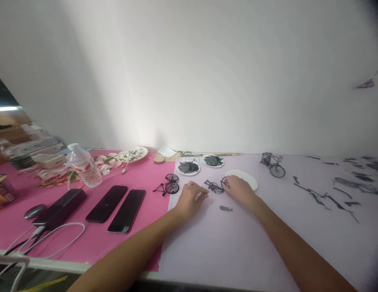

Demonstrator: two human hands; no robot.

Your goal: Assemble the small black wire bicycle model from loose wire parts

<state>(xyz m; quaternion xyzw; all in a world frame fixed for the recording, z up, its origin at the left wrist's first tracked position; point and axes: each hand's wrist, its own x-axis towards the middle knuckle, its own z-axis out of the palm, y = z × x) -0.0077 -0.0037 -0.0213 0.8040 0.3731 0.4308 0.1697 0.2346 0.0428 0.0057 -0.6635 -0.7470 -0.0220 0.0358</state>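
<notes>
My left hand (190,199) is closed in a pinch over the white sheet. A small dark piece (204,192) shows at its fingertips, too small to name. My right hand (240,190) grips a small black model bicycle wheel (223,182), its fingers covering the wheel's right side. Between both hands lies a black model bicycle part (214,187), close to the wheel; whether they touch I cannot tell. A flat grey piece (225,208) rests nearer to me. Left of my left hand is a partly built black model bicycle (168,186), and behind my right hand a white plate (251,179).
Two small plates hold wheels and dark parts, a left plate (179,170) and a right plate (205,163). Another model bicycle (275,168) stands right, near scattered black parts (322,194). Leftward are two phones (106,204), a black power bank (62,207) with cables and a water bottle (85,166).
</notes>
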